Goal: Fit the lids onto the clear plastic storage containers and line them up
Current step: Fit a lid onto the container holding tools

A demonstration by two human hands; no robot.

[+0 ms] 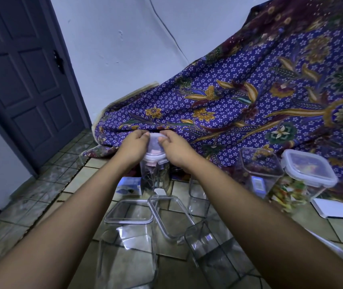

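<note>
A tall clear container (156, 176) stands on the tiled floor ahead of me with a white clip lid (155, 152) on its top. My left hand (134, 148) grips the lid's left side and my right hand (175, 149) grips its right side, fingers curled over the far edge. Near me stand three open clear containers without lids: one at the left (127, 243), one in the middle (170, 217) and one at the right (212, 249). At the right, an open container (260, 163) stands beside a lidded one (309, 171).
A purple patterned cloth (249, 101) drapes over something behind the containers. A loose white lid (337, 208) lies flat on the floor at the right. A small blue and white box (130, 185) sits left of the held container. A dark door (26, 80) is at the left.
</note>
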